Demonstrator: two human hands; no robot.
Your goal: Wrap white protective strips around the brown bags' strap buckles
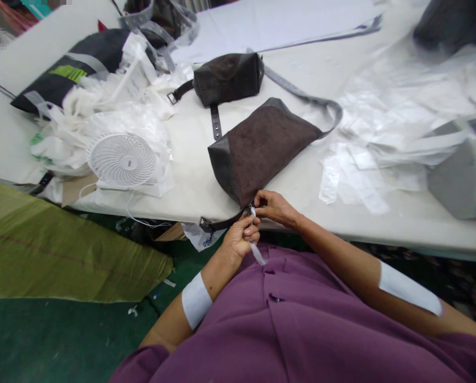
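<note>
A brown suede handbag (pixel 268 146) with black leather ends lies on the table, its near corner at the front edge. At that corner my right hand (pixel 276 209) pinches the small metal fitting or zip end; the fingers hide exactly what is in them. Just left of it, my left hand (pixel 241 236) is closed around a thin whitish strip (pixel 257 254), whose tail hangs toward my shirt. A dark strap with a buckle (pixel 206 224) runs from the bag's corner over the table edge, beside my left hand.
A second dark bag (pixel 229 78) lies behind the first. To the left stand a white fan (pixel 123 159) and a heap of white wrapping (pixel 102 109). White plastic packets (pixel 358 170) and a grey object (pixel 457 175) lie at right. A green-yellow sack (pixel 62 244) leans below the table.
</note>
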